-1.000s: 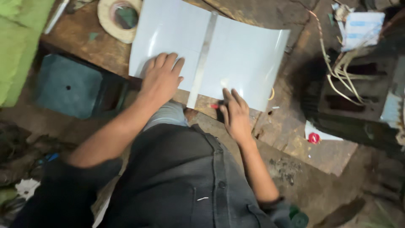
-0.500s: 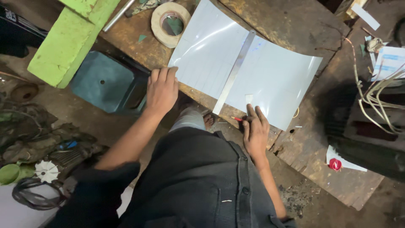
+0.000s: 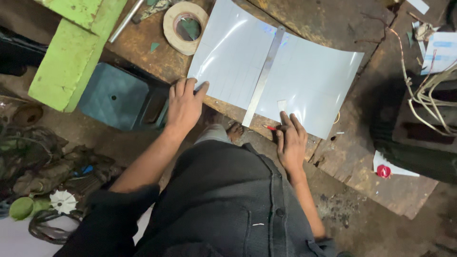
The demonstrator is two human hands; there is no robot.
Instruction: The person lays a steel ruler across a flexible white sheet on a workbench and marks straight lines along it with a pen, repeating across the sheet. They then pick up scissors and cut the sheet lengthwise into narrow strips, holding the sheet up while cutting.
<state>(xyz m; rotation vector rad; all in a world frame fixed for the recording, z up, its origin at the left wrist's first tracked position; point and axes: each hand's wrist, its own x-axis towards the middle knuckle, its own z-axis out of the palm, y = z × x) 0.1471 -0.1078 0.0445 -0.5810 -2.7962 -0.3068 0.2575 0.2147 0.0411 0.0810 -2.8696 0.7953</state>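
Note:
A large white sheet (image 3: 309,81) lies curved on a worn wooden table (image 3: 381,176). Across its middle rests a long metal ruler (image 3: 264,76). My left hand (image 3: 183,104) sits flat at the sheet's near left corner, fingertips on its edge. My right hand (image 3: 290,140) rests on the sheet's near edge just right of the ruler's end, with a small red-tipped thing (image 3: 270,127) under its fingers; whether it grips it is unclear.
A roll of tape (image 3: 183,21) and a metal rod (image 3: 126,21) lie at the table's far left. A green block (image 3: 66,62) and a teal stool (image 3: 116,97) stand to the left. Wires (image 3: 428,90) and papers sit at right.
The view has swung right and down, so the sheet sits more to the right. My left hand slid off the sheet's face to its near left corner. My right hand stays at the near edge.

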